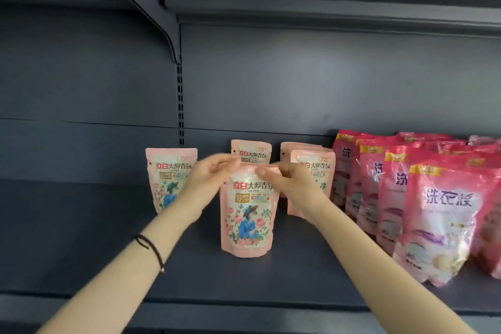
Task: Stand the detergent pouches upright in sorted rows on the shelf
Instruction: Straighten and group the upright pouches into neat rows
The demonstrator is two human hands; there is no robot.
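Hands: left hand (pixel 214 175) and right hand (pixel 288 180) curled round top corners of pale pink pouch (pixel 249 214), pinched there for steadying upright. Pouch stood on shelf (pixel 108 225) toward front edge, apparently lined up before rear pouch (pixel 250 150) for row.

Left wrist: my thin black cord bracelet (pixel 152 248), doubled, with a small silvery bead (pixel 162 270).
Forearms: both bare.
Hands: my left hand (pixel 208 179) and right hand (pixel 294 184), bare.

shelf (pixel 244 274): matt dark metal | pale pink pouches (pixel 248 214): smooth plastic | red bags (pixel 439 214): glossy film (crinkled)
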